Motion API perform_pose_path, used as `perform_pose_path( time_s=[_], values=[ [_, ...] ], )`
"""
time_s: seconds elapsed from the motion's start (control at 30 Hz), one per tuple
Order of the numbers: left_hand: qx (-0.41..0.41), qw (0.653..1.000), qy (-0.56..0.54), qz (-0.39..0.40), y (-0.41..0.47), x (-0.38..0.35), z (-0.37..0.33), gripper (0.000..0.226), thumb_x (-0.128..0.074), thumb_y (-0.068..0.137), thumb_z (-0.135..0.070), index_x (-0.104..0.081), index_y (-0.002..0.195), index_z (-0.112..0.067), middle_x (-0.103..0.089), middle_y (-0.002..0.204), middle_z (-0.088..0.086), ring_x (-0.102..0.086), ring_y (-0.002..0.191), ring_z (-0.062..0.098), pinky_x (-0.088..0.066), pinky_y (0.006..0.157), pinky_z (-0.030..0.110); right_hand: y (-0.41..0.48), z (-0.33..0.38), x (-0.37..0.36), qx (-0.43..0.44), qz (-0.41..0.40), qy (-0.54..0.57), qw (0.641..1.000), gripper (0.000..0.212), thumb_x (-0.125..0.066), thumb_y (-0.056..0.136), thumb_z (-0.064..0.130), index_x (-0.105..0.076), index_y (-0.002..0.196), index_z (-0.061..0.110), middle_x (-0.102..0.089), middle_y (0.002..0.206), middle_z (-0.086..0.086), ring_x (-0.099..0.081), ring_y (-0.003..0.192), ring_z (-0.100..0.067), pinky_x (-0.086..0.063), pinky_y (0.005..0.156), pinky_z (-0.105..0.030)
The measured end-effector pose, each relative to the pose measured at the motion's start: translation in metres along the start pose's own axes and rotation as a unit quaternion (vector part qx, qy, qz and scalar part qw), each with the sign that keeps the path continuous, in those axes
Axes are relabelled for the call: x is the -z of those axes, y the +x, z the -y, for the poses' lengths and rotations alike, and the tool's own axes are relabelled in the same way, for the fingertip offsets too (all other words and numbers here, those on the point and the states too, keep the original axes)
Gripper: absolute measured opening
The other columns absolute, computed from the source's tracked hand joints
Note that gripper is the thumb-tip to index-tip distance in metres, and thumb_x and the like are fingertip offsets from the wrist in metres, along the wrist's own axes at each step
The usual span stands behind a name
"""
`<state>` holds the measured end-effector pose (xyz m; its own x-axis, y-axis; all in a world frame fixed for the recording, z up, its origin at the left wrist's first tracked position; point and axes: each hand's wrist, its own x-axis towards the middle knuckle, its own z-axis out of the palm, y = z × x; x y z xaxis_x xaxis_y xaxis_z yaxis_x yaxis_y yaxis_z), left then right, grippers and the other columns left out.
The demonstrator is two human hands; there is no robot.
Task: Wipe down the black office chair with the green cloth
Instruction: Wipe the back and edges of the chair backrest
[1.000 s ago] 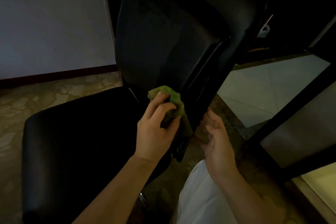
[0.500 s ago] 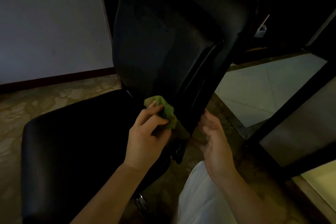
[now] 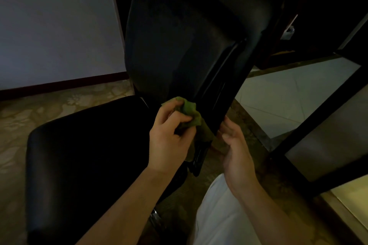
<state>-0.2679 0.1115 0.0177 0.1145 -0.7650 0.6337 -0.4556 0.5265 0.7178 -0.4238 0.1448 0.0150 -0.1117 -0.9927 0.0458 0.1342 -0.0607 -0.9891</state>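
1. Head view, the relation that matters: the black office chair (image 3: pixel 179 36) stands straight ahead of the person. Its backrest rises toward 12 o'clock from both hands, and its seat (image 3: pixel 89 155) spreads toward 8 o'clock. The glossy rear support strip (image 3: pixel 219 85) has its long axis running from about 1 o'clock down to 7 o'clock, and it ends between the two hands.
2. The left hand (image 3: pixel 169 139) grips the bunched green cloth (image 3: pixel 189 111), fingers and thumb curled round it. The cloth is pressed at the foot of the backrest, just left of the strip. This hand is the nearer one to the unwiped backrest, so an upward stroke toward 12 o'clock looks the likely next move.
3. The right hand (image 3: pixel 237 149) holds nothing; its fingers are loosely curved. It lies at 3 o'clock from the cloth, beside the strip's lower edge. Whether the fingertips touch that edge I cannot tell.
4. Count: one chair, one cloth, two hands.
5. Around them: patterned floor (image 3: pixel 39 109), a pale wall (image 3: pixel 55 26) at 10 o'clock, a dark frame (image 3: pixel 318 121) at 3 o'clock, a white trouser leg (image 3: pixel 219 215) at 6 o'clock.
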Motion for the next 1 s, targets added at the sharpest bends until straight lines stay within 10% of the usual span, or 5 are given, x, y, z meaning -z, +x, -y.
perform_pose_path(
  time_s=[0.2, 0.43, 0.53, 0.67, 1.0],
  values=[
    [-0.004, 1.0, 0.02, -0.004, -0.007, -0.003, 0.007, 0.021, -0.083, 0.076, 0.003, -0.072, 0.091, -0.008, -0.048, 0.135, 0.0, -0.04, 0.129, -0.016, -0.039, 0.102, 0.006, -0.001, 0.003, 0.0, 0.005, 0.007, 0.003, 1.0, 0.043, -0.046, 0.089, 0.029, -0.064, 0.121, 0.051, -0.064, 0.133, 0.014, -0.058, 0.126, -0.009, -0.043, 0.11, -0.054],
    [0.053, 0.998, 0.017, -0.03, -0.033, -0.003, 0.017, 0.025, -0.083, 0.077, 0.0, -0.076, 0.096, -0.015, -0.045, 0.137, -0.001, -0.043, 0.135, 0.001, -0.049, 0.107, 0.029, -0.002, 0.001, 0.002, -0.002, 0.01, -0.011, 1.0, 0.042, -0.047, 0.09, 0.032, -0.062, 0.124, 0.052, -0.062, 0.135, 0.014, -0.057, 0.127, -0.007, -0.042, 0.11, -0.055],
    [0.077, 0.996, 0.023, -0.031, -0.039, -0.006, 0.014, 0.027, -0.081, 0.078, 0.004, -0.075, 0.097, -0.014, -0.05, 0.135, 0.0, -0.044, 0.127, -0.012, -0.048, 0.103, 0.021, -0.002, 0.001, 0.002, -0.004, 0.004, -0.013, 1.0, 0.042, -0.049, 0.089, 0.031, -0.062, 0.123, 0.053, -0.062, 0.135, 0.014, -0.057, 0.126, -0.005, -0.042, 0.109, -0.052],
    [0.088, 0.996, 0.033, -0.001, -0.04, 0.0, 0.015, 0.025, -0.08, 0.08, 0.001, -0.075, 0.096, -0.016, -0.055, 0.138, 0.0, -0.051, 0.129, 0.008, -0.041, 0.103, 0.007, -0.003, 0.003, -0.002, -0.012, 0.004, -0.01, 1.0, 0.041, -0.049, 0.087, 0.032, -0.063, 0.116, 0.057, -0.064, 0.129, 0.019, -0.06, 0.118, 0.002, -0.045, 0.096, -0.039],
    [0.127, 0.989, -0.052, -0.055, -0.023, 0.027, 0.003, 0.029, -0.077, 0.084, -0.003, -0.068, 0.095, -0.029, -0.056, 0.132, -0.007, -0.055, 0.124, 0.002, -0.049, 0.095, 0.012, -0.004, 0.007, -0.008, -0.009, -0.011, -0.021, 1.0, 0.038, -0.05, 0.086, 0.032, -0.064, 0.113, 0.055, -0.067, 0.121, 0.019, -0.062, 0.113, 0.003, -0.045, 0.095, -0.039]
  ],
)
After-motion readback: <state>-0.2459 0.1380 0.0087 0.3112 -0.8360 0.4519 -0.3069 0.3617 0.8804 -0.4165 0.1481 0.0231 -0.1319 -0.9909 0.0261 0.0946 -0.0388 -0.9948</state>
